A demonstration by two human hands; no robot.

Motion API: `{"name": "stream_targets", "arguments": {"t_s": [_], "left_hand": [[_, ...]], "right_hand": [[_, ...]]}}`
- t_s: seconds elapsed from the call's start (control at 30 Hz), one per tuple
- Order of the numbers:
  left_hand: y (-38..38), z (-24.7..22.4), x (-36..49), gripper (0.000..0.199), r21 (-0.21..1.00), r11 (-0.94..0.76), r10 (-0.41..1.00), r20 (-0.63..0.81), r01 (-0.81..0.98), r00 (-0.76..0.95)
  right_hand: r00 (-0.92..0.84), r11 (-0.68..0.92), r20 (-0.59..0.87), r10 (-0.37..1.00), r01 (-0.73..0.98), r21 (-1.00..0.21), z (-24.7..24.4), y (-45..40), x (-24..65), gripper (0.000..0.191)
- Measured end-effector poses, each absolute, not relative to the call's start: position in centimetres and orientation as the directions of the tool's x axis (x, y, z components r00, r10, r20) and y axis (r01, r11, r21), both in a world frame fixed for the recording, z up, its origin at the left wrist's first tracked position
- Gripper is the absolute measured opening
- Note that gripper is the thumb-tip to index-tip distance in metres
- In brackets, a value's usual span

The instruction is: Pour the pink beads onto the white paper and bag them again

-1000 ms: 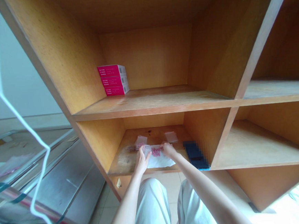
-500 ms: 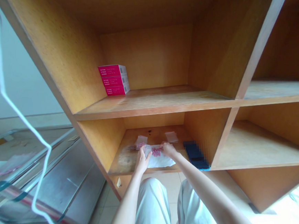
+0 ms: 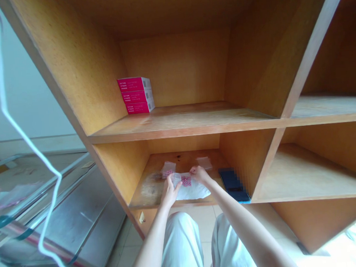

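Pink beads (image 3: pixel 186 181) lie in a small heap on a white sheet (image 3: pixel 193 193) on the lower shelf. To the left of the heap, my left hand (image 3: pixel 170 189) grips a small clear plastic bag (image 3: pixel 176 177) between thumb and fingers. My right hand (image 3: pixel 200 175) hovers at the heap's upper right, fingertips pinched; whatever is between them is too small to make out. Behind my left hand lies another zip bag (image 3: pixel 168 167) with pink beads in it. A flat clear bag (image 3: pixel 204 163) rests behind my right hand.
A dark phone-like object (image 3: pixel 234 185), partly pixelated, lies right of the sheet. Three stacked pink boxes (image 3: pixel 136 95) stand on the upper shelf (image 3: pixel 183 118). Wooden side walls enclose the compartment. A metal cart (image 3: pixel 63 208) and hanging white cable (image 3: pixel 27 139) are at left.
My right hand has drawn slightly up and back from the bead heap, showing more of it. My left hand has barely moved and keeps hold of the bag.
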State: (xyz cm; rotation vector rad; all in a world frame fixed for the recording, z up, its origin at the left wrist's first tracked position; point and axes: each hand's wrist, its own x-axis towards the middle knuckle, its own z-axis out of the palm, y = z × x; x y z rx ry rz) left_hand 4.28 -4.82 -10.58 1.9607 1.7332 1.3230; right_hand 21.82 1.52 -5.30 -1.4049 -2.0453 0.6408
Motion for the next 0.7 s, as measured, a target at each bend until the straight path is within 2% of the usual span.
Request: {"name": "stream_targets", "arguments": {"t_s": [0.1, 0.2, 0.4, 0.5, 0.6, 0.7], "left_hand": [[-4.9, -10.5, 4.3, 0.051, 0.661, -0.293, 0.875, 0.476, 0.691, -0.084], [-5.0, -10.3, 4.4, 0.050, 0.659, -0.296, 0.881, 0.468, 0.692, -0.068], [-5.4, -9.6, 4.6, 0.048, 0.663, -0.287, 0.895, 0.443, 0.692, -0.052], [-5.5, -9.5, 4.6, 0.048, 0.670, -0.281, 0.898, 0.436, 0.688, -0.058], [-5.4, -9.6, 4.7, 0.048, 0.676, -0.272, 0.896, 0.437, 0.685, -0.075], [-5.3, -9.9, 4.7, 0.049, 0.678, -0.279, 0.889, 0.450, 0.680, -0.084]], "right_hand": [[-0.299, 0.402, 0.288, 0.910, 0.462, -0.790, -3.9, 1.2, 20.9, 0.014], [-0.340, 0.464, 0.351, 0.872, 0.349, -0.815, -2.6, 0.4, 19.8, 0.014], [-0.438, 0.551, 0.367, 0.821, 0.440, -0.709, -1.2, -1.0, 18.6, 0.011], [-0.495, 0.589, 0.365, 0.789, 0.441, -0.677, -1.3, -0.9, 18.6, 0.016], [-0.419, 0.564, 0.397, 0.817, 0.431, -0.704, -2.2, -0.3, 19.2, 0.022], [-0.302, 0.487, 0.382, 0.874, 0.546, -0.682, -3.7, 0.3, 20.3, 0.025]]}}
